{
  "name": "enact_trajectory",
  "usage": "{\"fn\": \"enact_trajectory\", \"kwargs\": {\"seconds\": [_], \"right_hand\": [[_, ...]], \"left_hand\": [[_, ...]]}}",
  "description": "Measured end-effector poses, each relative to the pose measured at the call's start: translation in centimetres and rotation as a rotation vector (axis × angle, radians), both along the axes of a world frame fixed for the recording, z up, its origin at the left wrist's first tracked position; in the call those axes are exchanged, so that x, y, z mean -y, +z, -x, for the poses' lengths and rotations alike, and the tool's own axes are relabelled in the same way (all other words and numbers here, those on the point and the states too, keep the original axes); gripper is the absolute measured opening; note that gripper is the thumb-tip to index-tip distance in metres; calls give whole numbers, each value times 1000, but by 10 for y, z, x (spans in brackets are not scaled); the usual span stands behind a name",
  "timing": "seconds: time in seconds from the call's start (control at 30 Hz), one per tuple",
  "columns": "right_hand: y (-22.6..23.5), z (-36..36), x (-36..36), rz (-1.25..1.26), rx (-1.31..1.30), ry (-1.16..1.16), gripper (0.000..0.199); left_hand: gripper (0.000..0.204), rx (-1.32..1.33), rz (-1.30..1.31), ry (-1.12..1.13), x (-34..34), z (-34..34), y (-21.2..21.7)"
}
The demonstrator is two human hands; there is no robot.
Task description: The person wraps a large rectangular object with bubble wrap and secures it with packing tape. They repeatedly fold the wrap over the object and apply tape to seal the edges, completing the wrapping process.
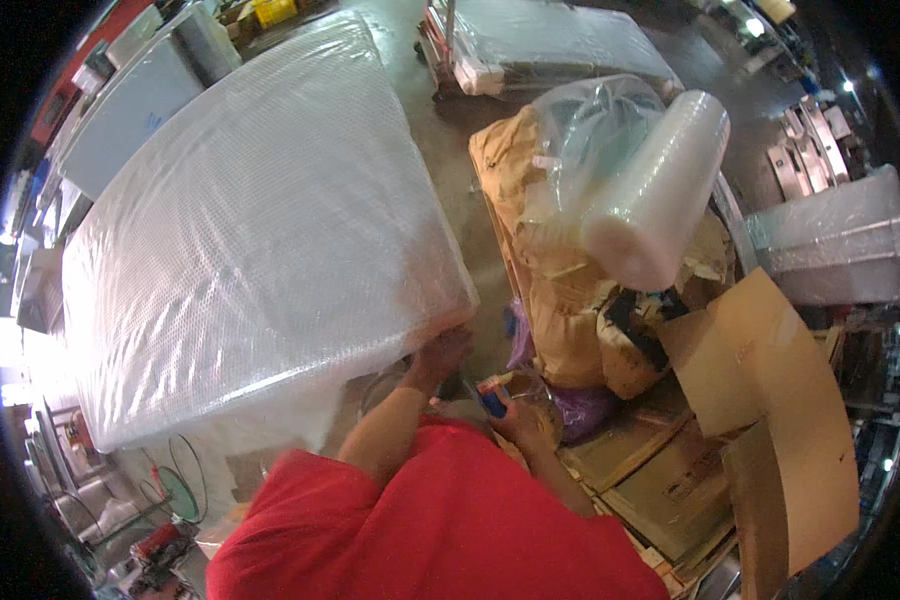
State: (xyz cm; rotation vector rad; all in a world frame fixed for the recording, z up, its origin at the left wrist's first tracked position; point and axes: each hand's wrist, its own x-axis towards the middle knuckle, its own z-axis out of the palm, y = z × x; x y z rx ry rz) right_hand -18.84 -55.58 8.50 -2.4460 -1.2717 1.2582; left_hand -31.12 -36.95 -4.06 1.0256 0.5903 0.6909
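Observation:
A large flat block wrapped in bubble wrap (270,230) takes up the left and middle of the view. My left hand (440,358) is at its near right corner, against the wrapped lower edge. The fingers of that hand are dark and blurred, so their grip does not show. Just right of it and lower, my right hand (513,418) is closed round a small blue and red hand tool (492,398). Its exact kind is unclear. The tool's front end points toward the wrapped corner.
Right of a narrow floor gap lie crumpled brown paper (560,320) and a bubble wrap roll (660,190). Bent cardboard (780,400) stands at the lower right beside flat cardboard (650,480). Another wrapped block (570,45) is at the back. A hose (182,490) lies lower left.

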Motion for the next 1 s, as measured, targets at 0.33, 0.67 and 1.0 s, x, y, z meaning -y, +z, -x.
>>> {"fn": "enact_trajectory", "kwargs": {"seconds": [0.33,0.67,1.0], "right_hand": [[-45,8,0,-442,-431,-243,73],[134,149,-121,-344,-254,633,75],[235,458,-241,-719,-698,1019,73]], "left_hand": [[47,-190,438,-174,-90,3,193],[61,-452,-293,296,-52,230,228],[44,-756,287,1411,161,652,183]]}}
